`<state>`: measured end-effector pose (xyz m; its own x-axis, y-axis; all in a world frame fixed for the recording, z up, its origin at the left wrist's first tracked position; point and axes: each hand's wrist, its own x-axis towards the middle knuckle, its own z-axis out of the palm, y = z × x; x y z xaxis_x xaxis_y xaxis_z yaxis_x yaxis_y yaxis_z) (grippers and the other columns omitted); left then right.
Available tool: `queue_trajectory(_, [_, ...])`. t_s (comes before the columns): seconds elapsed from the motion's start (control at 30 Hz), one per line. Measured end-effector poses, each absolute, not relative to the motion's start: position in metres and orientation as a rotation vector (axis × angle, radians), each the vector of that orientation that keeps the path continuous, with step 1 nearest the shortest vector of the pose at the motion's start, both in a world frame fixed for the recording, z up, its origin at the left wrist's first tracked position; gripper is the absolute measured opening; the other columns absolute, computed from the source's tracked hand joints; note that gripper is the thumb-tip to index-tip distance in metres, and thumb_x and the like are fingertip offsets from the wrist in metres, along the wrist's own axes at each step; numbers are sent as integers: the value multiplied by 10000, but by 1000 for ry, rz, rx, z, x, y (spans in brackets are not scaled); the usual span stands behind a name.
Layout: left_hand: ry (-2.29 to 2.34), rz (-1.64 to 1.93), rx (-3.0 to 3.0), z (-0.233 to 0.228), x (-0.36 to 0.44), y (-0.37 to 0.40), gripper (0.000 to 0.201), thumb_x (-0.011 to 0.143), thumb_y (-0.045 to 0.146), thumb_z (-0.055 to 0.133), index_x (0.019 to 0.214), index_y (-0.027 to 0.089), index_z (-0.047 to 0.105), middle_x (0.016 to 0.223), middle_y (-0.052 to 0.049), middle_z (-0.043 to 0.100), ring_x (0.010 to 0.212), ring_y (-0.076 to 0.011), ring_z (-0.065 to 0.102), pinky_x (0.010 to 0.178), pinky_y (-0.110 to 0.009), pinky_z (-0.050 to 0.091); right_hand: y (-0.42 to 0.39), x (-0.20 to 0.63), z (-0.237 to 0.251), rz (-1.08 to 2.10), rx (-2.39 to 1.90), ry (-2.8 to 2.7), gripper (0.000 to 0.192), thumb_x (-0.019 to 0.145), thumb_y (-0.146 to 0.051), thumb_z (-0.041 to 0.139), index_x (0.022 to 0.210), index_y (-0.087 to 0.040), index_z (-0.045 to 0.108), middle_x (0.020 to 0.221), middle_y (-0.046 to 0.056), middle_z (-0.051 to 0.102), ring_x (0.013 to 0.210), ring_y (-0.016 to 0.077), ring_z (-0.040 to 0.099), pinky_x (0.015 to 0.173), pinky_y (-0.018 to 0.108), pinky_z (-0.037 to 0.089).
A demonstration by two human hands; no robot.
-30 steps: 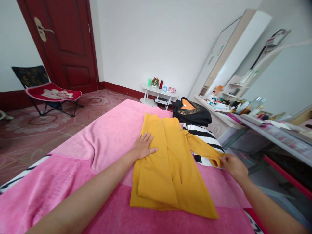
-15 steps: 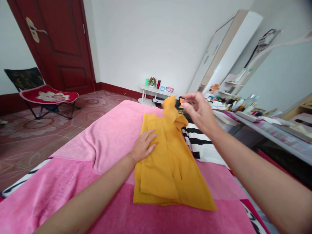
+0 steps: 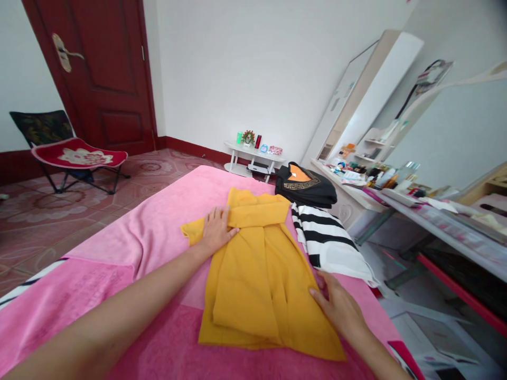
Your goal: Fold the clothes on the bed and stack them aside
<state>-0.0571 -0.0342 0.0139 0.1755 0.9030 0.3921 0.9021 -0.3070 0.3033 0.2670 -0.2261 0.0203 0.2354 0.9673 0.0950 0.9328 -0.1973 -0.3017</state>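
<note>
A yellow garment (image 3: 253, 285) lies on the pink bedspread, its upper part folded across in a flat band, with a short sleeve (image 3: 193, 231) poking out to the left. My left hand (image 3: 216, 229) rests flat on its upper left side, fingers stretched out over the band's end. Beside the garment's right edge is my right hand (image 3: 340, 306), its thumb and fingers apart; the thumb is at the cloth's edge, and nothing is seen lifted by it. A folded black-and-white striped garment (image 3: 328, 232) lies just beyond that hand.
A folded black garment (image 3: 309, 190) with a gold pattern lies at the bed's far right corner. The pink bedspread (image 3: 166, 211) spreads out leftward. A dressing table (image 3: 340, 182) crowded with bottles stands to the right. A red folding chair (image 3: 83, 155) is by the door.
My right hand has let go of the garment's top and come down to its right edge. The top now lies folded across. My left hand has shifted up and left.
</note>
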Motion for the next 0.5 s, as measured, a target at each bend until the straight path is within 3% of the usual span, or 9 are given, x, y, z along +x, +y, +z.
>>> queue_trajectory(0.13, [1754,599,2343,32,-62,-3,251,791,393,560,937,211,654,989,-100,675,1007,-276,599,880,-376,428,-229,259,21,302,-2147,-1772,197,817,-381,473,835,-222,589,676,-1,611,628,191,591,576,272,387])
queue_trajectory(0.2, [1720,619,2323,50,-60,11,232,819,380,510,850,215,670,905,-84,694,920,-255,631,782,-326,460,-225,254,21,386,-2017,-1714,222,812,-386,476,676,-215,509,575,-26,525,548,160,522,535,254,347])
queue_trajectory(0.33, [1654,769,2267,100,-50,34,356,878,385,380,883,181,672,857,-64,697,826,-218,637,673,-273,467,-219,236,34,634,-1747,-1494,255,803,-422,500,671,-205,483,571,-41,492,525,129,464,504,230,332])
queue_trajectory(0.5, [1352,1271,1998,166,-43,51,336,838,336,449,845,84,671,713,-49,648,688,-179,592,677,-278,467,-216,201,64,783,-1615,-1434,261,800,-429,533,713,-184,525,624,-22,532,572,127,493,532,224,378])
